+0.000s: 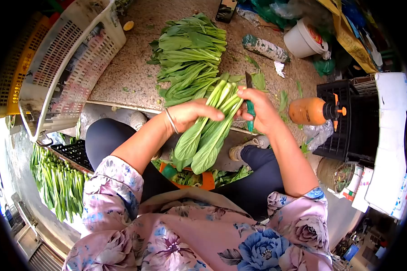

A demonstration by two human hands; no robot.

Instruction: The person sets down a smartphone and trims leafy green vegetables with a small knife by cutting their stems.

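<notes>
A small bunch of leafy greens [208, 135] with pale thick stems lies in my left hand [192, 114], which is closed round it. Its leaves hang toward my lap, and the stem ends point up and away from me. My right hand [259, 107] is closed on a small knife [250, 109] with a green handle and a dark blade pointing away from me. The thumb and forefinger of that hand are at the stem ends. Just beyond my hands, a large pile of the same greens [192, 54] lies on the speckled slab [135, 58].
A white plastic basket [72, 67] stands at left, with stacked greens [59, 180] below it. At right are an orange spray bottle [307, 111], a white bucket [303, 39] and a black crate [337, 131]. An orange container [207, 180] with leaves sits between my legs.
</notes>
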